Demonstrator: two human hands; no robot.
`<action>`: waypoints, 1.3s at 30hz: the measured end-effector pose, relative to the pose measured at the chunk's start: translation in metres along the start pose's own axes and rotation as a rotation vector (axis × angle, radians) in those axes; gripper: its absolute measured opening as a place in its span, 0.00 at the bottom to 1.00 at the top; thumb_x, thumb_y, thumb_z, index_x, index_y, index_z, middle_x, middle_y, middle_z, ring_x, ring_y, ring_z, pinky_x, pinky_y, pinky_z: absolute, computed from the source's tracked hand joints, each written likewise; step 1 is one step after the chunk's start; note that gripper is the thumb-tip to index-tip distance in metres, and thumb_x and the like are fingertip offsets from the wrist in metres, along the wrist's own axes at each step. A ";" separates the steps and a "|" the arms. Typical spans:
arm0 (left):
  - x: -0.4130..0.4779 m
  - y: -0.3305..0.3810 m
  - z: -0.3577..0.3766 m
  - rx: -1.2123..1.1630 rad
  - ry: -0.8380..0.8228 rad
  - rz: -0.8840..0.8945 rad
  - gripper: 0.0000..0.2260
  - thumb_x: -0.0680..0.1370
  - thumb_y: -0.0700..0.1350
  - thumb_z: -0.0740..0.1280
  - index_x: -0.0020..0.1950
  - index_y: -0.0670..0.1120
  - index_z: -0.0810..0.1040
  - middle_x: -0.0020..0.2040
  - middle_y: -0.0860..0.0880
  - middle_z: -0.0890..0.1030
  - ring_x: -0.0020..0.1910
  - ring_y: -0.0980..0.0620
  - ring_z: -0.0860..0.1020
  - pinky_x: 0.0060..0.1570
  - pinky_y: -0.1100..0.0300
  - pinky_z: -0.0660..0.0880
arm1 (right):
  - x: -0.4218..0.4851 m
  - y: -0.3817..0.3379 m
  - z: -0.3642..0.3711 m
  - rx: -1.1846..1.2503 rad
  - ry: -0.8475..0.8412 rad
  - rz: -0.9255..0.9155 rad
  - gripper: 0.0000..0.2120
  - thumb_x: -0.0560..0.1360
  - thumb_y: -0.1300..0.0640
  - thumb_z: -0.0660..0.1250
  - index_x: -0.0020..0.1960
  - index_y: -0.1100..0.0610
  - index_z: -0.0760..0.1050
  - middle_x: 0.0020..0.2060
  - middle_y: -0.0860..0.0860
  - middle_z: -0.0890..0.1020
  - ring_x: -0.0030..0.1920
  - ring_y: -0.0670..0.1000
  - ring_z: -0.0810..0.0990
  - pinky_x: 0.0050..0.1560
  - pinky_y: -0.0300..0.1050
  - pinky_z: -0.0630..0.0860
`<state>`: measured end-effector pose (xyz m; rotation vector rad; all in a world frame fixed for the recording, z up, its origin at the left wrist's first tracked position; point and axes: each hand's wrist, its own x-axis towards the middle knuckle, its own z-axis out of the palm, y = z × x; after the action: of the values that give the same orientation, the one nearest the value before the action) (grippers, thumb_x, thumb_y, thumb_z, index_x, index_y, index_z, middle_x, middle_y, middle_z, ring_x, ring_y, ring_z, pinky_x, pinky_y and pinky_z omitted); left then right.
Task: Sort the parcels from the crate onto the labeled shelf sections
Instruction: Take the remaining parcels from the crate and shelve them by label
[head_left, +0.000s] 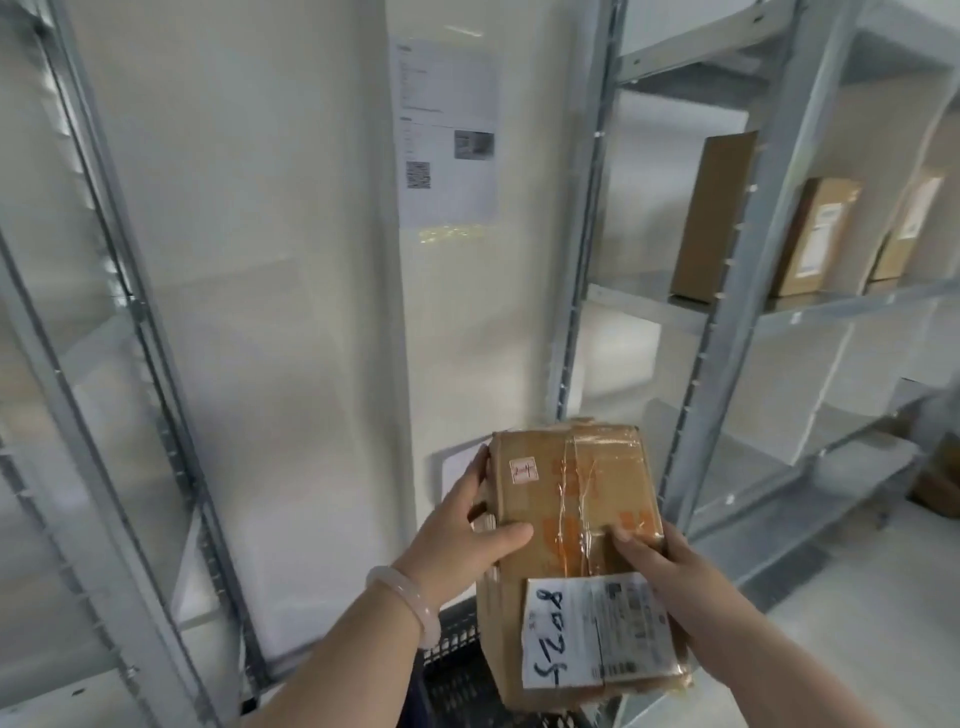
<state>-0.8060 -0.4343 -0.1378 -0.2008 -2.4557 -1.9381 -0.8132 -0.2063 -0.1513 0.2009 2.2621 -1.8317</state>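
Shelving (727, 322) flanks a wall bearing a paper notice (447, 130); three boxes (714, 218) stand on the right rack. Above the black crate (452, 675), left hand (467, 525) and right hand (670, 577) grip the taped parcel (571, 499), fingers (480, 467) curled round its opposite edges.

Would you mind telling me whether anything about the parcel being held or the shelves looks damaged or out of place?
The parcel, held by the left hand and right hand, looks worn: its clear tape is wrinkled and the far edge is crumpled. The three boxes on the shelf look orderly.
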 end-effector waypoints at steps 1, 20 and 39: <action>0.001 0.006 0.012 0.021 0.009 0.030 0.32 0.75 0.50 0.73 0.62 0.77 0.57 0.58 0.73 0.71 0.63 0.64 0.71 0.64 0.52 0.75 | -0.007 0.001 -0.011 0.038 0.028 -0.011 0.31 0.65 0.37 0.70 0.65 0.44 0.69 0.51 0.51 0.83 0.52 0.59 0.81 0.59 0.64 0.74; -0.025 0.128 0.384 0.002 -0.154 0.386 0.22 0.77 0.57 0.65 0.71 0.64 0.68 0.55 0.68 0.79 0.53 0.71 0.77 0.46 0.75 0.75 | -0.164 0.078 -0.341 0.211 0.517 -0.190 0.11 0.75 0.45 0.68 0.55 0.35 0.70 0.46 0.45 0.85 0.45 0.50 0.85 0.51 0.58 0.81; 0.035 0.134 0.575 -0.020 -0.476 0.526 0.24 0.76 0.54 0.69 0.70 0.67 0.66 0.60 0.66 0.78 0.60 0.68 0.75 0.60 0.63 0.75 | -0.182 0.145 -0.477 0.304 0.875 -0.083 0.09 0.76 0.46 0.67 0.53 0.34 0.72 0.45 0.44 0.85 0.48 0.50 0.84 0.55 0.59 0.79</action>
<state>-0.7846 0.1572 -0.1407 -1.2924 -2.2695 -1.8208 -0.6432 0.2967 -0.1475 1.1772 2.4580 -2.4554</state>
